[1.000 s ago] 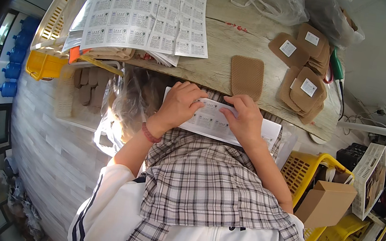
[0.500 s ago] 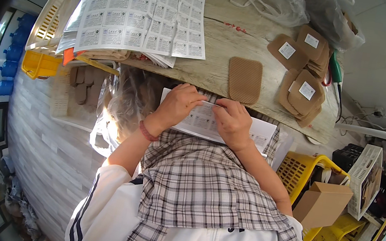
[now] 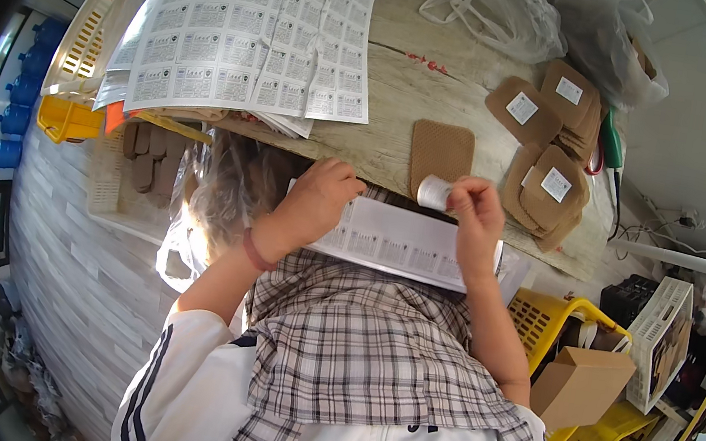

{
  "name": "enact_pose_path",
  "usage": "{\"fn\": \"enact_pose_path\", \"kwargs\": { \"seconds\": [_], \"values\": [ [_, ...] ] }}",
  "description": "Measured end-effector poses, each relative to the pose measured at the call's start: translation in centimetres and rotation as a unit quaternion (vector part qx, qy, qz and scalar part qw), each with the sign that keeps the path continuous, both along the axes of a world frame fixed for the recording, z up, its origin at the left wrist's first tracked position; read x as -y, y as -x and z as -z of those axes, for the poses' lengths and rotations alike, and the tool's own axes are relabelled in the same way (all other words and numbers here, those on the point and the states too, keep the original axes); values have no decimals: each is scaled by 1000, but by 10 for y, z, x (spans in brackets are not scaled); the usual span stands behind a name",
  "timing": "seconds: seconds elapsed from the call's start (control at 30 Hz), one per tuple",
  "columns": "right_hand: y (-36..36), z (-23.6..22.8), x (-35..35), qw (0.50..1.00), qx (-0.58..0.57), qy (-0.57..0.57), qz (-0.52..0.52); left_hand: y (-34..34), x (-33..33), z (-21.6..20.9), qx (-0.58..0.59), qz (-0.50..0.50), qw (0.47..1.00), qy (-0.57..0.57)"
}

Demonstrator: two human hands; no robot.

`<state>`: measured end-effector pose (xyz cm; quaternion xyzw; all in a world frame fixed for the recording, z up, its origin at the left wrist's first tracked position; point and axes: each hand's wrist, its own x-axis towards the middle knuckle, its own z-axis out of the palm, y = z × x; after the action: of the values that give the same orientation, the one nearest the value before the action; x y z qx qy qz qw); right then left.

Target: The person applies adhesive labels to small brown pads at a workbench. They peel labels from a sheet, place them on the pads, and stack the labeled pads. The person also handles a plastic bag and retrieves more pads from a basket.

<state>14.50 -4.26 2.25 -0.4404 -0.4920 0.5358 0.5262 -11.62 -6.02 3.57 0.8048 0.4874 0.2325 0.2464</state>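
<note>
A sheet of printed labels (image 3: pixel 385 248) rests across my lap below the table edge, a bare white band along its upper part. My left hand (image 3: pixel 317 202) closes its fingers on the upper left corner of that sheet. Pinched in my right hand (image 3: pixel 477 212) is a small curled white label (image 3: pixel 434 192), raised over the near end of a brown textured pad (image 3: pixel 443 152). This pad has rounded corners and lies flat by the table's front edge, its near end partly hidden by the label.
Stacked brown pads with white labels (image 3: pixel 557 183) lie at the right of the table (image 3: pixel 383 143), beside a green-handled tool (image 3: pixel 611 140). Printed label sheets (image 3: pixel 244 31) cover the left side. Clear plastic bags (image 3: pixel 494 9) lie at the back. A yellow basket (image 3: pixel 530 315) stands right.
My right hand has come away from the sheet, up and to the right, with a label peeled off in its fingers. The left hand stays at the sheet's left end.
</note>
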Motion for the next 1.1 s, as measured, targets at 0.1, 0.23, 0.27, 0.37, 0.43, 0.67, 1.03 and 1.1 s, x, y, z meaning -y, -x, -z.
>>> {"fn": "enact_pose_path", "kwargs": {
  "seconds": [0.1,0.23,0.27,0.37,0.43,0.67,1.03,1.1],
  "values": [
    [-23,1,-44,994,101,34,34,-23,0,-27,-25,21,996,-80],
    [-26,4,-73,982,182,58,4,-60,-14,-28,-51,62,990,-117],
    [-25,6,-76,977,203,61,-6,-64,-17,-20,-57,65,986,-142],
    [-25,18,-81,958,276,75,-19,-69,-22,-4,-87,74,989,-89],
    [-25,20,-82,946,316,68,-18,-69,-24,-3,-77,74,991,-84],
    [-20,10,-81,920,384,76,-5,-70,-26,-2,-63,70,992,-81],
    [-12,-3,-78,905,422,49,10,-78,-29,-2,8,27,997,-67],
    [-12,-4,-79,905,422,47,10,-81,-30,-4,8,21,998,-65]
  ]
}}
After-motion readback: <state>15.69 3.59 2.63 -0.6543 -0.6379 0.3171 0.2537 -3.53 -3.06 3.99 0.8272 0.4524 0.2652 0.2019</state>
